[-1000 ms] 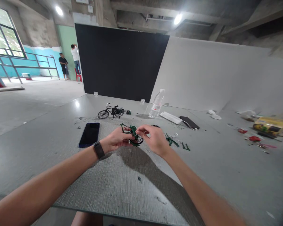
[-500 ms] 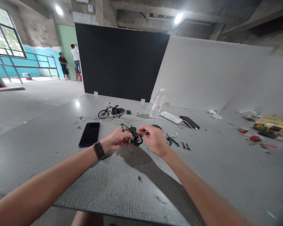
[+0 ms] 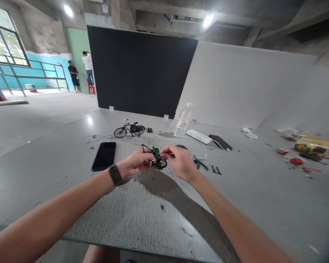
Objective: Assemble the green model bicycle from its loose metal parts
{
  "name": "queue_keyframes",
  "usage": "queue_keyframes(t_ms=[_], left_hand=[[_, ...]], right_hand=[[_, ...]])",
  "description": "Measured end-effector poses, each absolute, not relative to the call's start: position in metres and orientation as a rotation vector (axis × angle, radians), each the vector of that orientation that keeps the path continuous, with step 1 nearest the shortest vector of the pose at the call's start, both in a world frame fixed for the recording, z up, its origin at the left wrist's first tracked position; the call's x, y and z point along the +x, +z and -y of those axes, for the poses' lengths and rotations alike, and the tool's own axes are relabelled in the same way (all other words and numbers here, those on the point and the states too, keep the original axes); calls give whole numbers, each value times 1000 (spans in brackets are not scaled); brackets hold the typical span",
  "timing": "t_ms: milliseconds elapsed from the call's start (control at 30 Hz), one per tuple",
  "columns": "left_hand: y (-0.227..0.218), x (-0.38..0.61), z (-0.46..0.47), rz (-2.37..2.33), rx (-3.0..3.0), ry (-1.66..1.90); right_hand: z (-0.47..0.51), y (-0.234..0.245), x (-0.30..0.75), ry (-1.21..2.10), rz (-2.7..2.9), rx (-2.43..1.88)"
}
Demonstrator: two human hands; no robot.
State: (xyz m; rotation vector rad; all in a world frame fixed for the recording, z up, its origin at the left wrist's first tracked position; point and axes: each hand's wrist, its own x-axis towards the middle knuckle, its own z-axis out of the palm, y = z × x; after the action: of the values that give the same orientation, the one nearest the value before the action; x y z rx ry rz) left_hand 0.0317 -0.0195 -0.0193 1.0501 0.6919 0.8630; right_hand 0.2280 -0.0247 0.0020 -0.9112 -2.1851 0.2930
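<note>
A partly built green model bicycle (image 3: 159,164) with a black spoked wheel is held above the table between my two hands. My left hand (image 3: 135,163) is closed around its frame from the left. From the right, the pinched fingertips of my right hand (image 3: 178,159) press at the wheel and frame; whether a small part sits between them is hidden. Just behind my right hand lies a loose black wheel (image 3: 182,147), partly covered. Green frame pieces (image 3: 200,163) rest to the right, with a small green part (image 3: 216,170) beside them.
A black model bicycle (image 3: 129,129) stands at the back. A phone (image 3: 104,156) lies left, and a plastic bottle (image 3: 183,120) stands behind a white power strip (image 3: 199,136) and a dark slab (image 3: 220,142). A yellow package (image 3: 315,147) is far right. Two people are in the background.
The wheel on the green model bicycle has tilted slightly in my hands. My right hand has shifted a little; everything else on the table stays put.
</note>
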Motion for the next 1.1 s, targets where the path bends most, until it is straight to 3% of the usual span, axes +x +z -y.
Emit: queue_keyframes(t_ms=[200,867,1100], left_hand=[[-22,30,17,-682,1050,860],[-23,23,12,-732,978,818],[-19,24,15,-720,979,827]], right_hand=[[28,3,223,187,2186,-939],[29,18,239,380,2332,-868],[27,14,241,311,2372,-882]])
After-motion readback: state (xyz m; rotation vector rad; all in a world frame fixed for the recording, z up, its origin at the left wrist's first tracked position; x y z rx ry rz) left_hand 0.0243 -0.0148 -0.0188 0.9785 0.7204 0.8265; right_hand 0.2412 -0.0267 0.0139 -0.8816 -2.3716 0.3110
